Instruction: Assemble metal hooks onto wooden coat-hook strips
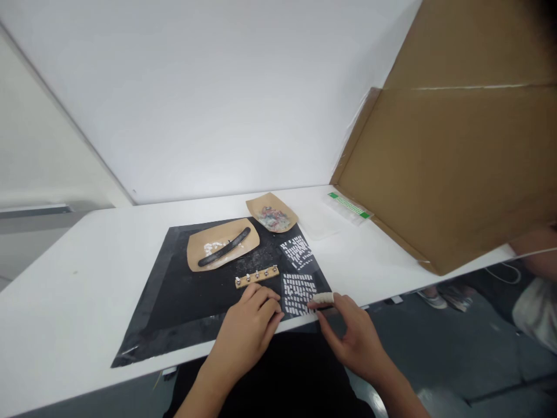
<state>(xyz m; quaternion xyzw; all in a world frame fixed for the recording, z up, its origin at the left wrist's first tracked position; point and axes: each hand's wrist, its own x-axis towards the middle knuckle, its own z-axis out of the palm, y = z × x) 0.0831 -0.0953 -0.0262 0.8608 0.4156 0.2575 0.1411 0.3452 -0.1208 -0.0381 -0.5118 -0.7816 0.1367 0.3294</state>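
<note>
My left hand (253, 323) rests at the front of the black mat (187, 305), fingers curled together beside the left edge of a dark sheet with rows of small white pieces (299, 290). Whatever its fingertips hold, if anything, is hidden. At that sheet's lower right corner is my right hand (354, 334), a white covering on its index finger. Its thumb and index tips come close together there; anything between them is too small to name. Just beyond my left hand lies a narrow wooden strip with several metal studs (256, 277), some with white bits on top.
A brown paper tray (194, 242) holds white bits and a curved black bar (224, 247). Behind it, another paper tray (287, 216) holds small mixed pieces. A second white-piece sheet (296, 252), a clear green-edged packet (348, 206) and a cardboard panel (452, 174) are right. Another person's arm (537, 249) shows far right.
</note>
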